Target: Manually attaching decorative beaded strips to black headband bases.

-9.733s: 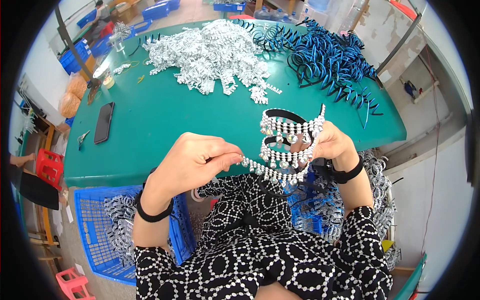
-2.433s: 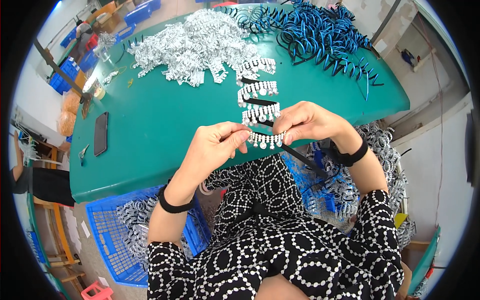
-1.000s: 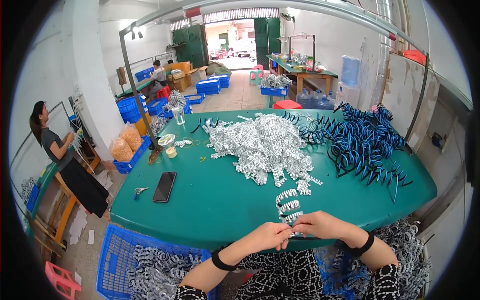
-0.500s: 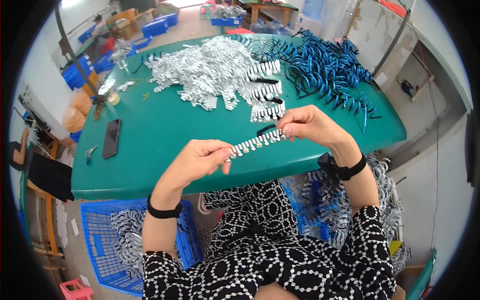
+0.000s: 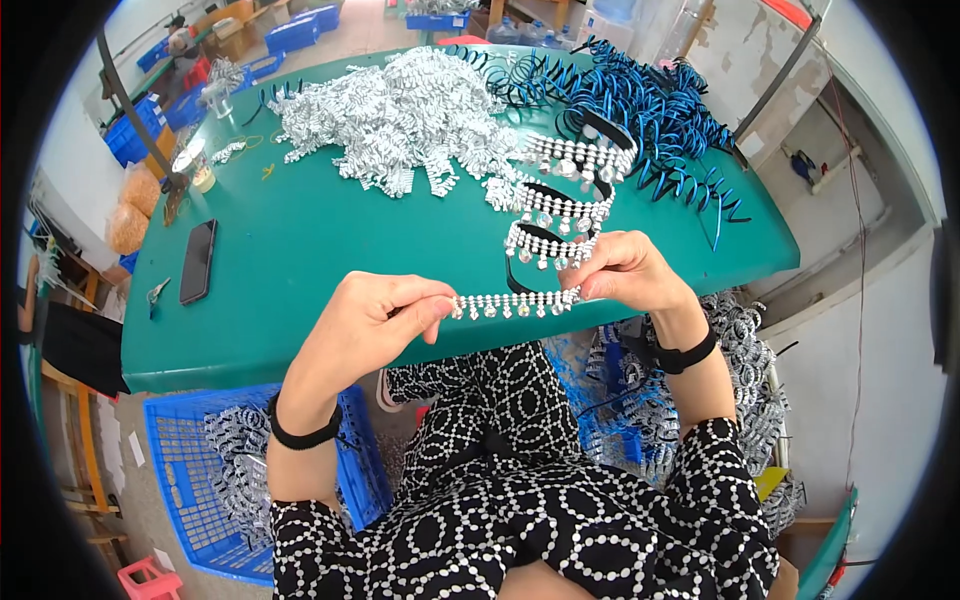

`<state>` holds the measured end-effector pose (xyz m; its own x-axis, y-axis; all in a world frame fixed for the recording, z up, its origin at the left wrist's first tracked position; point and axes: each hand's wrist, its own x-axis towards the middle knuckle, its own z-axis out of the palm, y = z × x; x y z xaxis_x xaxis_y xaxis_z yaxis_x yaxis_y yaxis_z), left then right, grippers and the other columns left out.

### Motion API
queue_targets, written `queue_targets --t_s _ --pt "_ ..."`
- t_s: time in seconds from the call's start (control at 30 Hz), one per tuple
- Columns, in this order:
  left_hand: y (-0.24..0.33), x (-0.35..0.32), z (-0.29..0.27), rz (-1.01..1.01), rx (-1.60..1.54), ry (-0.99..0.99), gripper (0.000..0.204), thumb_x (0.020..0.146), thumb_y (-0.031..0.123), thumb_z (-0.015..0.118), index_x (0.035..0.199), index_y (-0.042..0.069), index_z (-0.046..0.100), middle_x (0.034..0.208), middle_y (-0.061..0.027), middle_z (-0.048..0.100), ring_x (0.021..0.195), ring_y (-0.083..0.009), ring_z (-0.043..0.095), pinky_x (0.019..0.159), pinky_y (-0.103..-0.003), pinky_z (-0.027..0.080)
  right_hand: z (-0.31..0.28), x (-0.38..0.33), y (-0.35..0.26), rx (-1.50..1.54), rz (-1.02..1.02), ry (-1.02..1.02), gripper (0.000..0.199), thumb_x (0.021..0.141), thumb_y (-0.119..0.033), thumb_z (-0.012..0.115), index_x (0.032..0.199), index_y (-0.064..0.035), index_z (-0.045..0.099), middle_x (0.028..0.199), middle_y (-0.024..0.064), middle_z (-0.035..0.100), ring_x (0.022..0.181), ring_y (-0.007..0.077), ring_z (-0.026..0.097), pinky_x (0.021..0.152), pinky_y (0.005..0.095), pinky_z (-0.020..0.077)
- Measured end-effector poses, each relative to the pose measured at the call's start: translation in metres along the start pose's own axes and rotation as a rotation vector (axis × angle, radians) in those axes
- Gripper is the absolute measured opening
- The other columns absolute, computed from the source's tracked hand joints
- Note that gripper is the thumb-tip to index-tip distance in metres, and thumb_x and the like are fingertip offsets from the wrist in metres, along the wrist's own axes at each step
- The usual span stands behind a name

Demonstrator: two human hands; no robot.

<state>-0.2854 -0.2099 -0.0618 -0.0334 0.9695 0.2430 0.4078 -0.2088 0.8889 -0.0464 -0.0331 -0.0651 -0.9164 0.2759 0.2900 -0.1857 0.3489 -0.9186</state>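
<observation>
My left hand (image 5: 370, 325) is pinched on one end of a beaded trim strip (image 5: 512, 305), thumb against the fingers. My right hand (image 5: 630, 275) pinches the same strip a short way along, so the piece between them runs straight and nearly level over the table's front part. The strip has rows of silvery beads, dangling clear drops and a black backing. Beyond my right hand it rises in loose coils (image 5: 560, 208) that reach toward a big heap of silvery-white trim (image 5: 400, 115). Whether the coils join the heap is hard to make out.
On the green table (image 5: 300, 280) lie a dark phone (image 5: 198, 262), small snips (image 5: 158, 291) and a pile of blue-black coils (image 5: 650, 110). A blue crate (image 5: 180, 480) of trim stands below left, and more silvery trim (image 5: 735, 390) is heaped below right. A pink stool (image 5: 148, 580) stands lower left.
The held strip has gone from slanting to nearly level, as my right hand came lower. Its coils now stand larger and higher beyond that hand. Both hands keep their pinch.
</observation>
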Motion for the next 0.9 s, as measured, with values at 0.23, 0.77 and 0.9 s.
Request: queue_targets --t_s 0.23,0.77,0.9 --pt "0.017 -0.021 0.017 0.051 0.076 -0.099 0.011 0.081 0.010 0.062 0.085 0.002 0.067 0.061 -0.0063 0.062 0.049 -0.0122 0.056 0.047 -0.026 0.043 0.005 0.007 -0.006 -0.437 -0.039 0.037 0.013 0.077 -0.010 0.069 0.087 -0.0026 0.067 0.077 0.0057 0.064 0.070 0.0159 0.059 0.062 0.0269 0.0449" --pt "0.015 -0.033 0.042 0.086 0.053 -0.340 0.016 0.087 0.014 0.058 0.094 0.003 0.067 0.058 -0.0035 0.060 0.052 -0.0063 0.052 0.048 -0.023 0.042 0.020 0.006 -0.021 -0.657 -0.171 0.059 0.013 0.071 -0.009 0.073 0.083 -0.0073 0.067 0.076 0.0038 0.063 0.070 0.0185 0.058 0.061 0.0297 0.0443" --pt "0.003 -0.028 0.028 -0.341 -0.329 -0.432 0.015 0.089 0.013 0.056 0.088 0.001 0.066 0.059 0.0015 0.058 0.053 -0.0031 0.049 0.048 -0.020 0.039 0.012 -0.005 -0.026 -0.611 -0.091 0.033 0.013 0.072 -0.008 0.072 0.083 -0.0067 0.067 0.076 0.0037 0.063 0.072 0.0187 0.058 0.062 0.0301 0.0445"
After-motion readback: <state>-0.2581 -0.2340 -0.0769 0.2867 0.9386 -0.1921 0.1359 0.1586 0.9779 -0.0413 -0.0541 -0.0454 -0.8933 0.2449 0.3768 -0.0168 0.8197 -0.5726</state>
